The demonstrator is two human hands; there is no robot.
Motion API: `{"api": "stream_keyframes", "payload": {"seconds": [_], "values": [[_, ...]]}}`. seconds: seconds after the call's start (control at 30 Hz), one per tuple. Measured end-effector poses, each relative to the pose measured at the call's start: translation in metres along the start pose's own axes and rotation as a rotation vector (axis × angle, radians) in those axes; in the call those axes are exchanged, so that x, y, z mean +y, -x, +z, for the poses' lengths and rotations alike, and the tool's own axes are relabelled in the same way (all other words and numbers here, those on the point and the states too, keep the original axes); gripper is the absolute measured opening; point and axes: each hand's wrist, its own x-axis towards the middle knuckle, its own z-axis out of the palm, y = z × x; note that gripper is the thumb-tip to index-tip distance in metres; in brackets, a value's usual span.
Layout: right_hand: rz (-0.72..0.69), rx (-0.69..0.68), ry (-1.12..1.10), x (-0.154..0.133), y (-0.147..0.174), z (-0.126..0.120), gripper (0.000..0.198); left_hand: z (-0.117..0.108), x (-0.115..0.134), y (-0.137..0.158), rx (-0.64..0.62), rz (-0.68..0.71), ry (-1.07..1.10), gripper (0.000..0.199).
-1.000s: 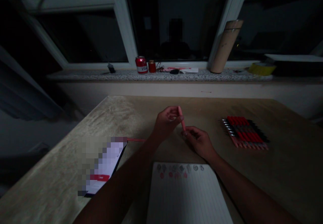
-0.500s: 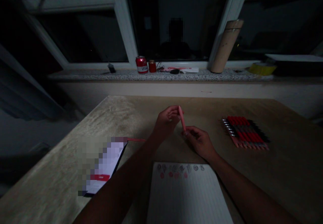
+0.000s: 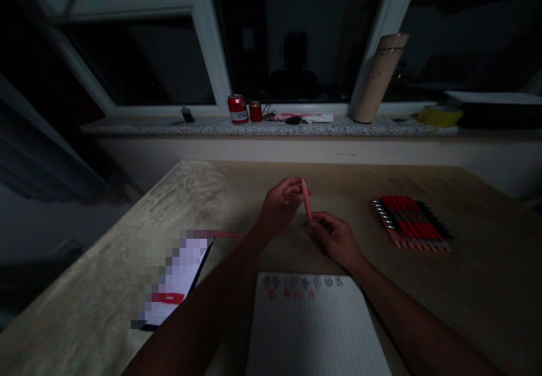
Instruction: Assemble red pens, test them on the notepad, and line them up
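Note:
Between my two hands a slim pink pen (image 3: 306, 201) stands nearly upright above the table, leaning slightly left at the top. My left hand (image 3: 283, 200) is closed with its fingertips at the pen's upper end. Lower down, my right hand (image 3: 336, 237) pinches the bottom end between thumb and fingers. A lined notebook (image 3: 315, 331) lies just below the hands; its top shows a row of dark doodles and a shorter row of red ones. To the right is a neat row of several red, black and pink pens (image 3: 412, 223).
A phone or tablet (image 3: 182, 280) with a lit, partly pixelated screen lies at the left, and a thin pink stick (image 3: 228, 235) touches its top corner. On the granite sill (image 3: 212, 129) stand a red can (image 3: 237, 109), a small red jar (image 3: 256, 111), a wooden-looking cylinder (image 3: 381, 77) and yellow tape (image 3: 440, 116).
The pen's upper end and my left fingertips have shifted very slightly to the right. My right hand stays in place on the lower end.

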Motion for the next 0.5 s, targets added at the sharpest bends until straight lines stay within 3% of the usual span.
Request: {"api": "stream_keyframes", "payload": {"seconds": [0.23, 0.5], "values": [[0.006, -0.012, -0.017, -0.0016, 0.0003, -0.0001, 0.026, 0.0029, 0.0016, 0.0002, 0.102, -0.029, -0.080, 0.036], [-0.001, -0.002, -0.026, -0.0016, 0.0002, 0.0002, 0.026, 0.0003, -0.0001, 0.0006, 0.045, -0.026, -0.066, 0.036]]}}
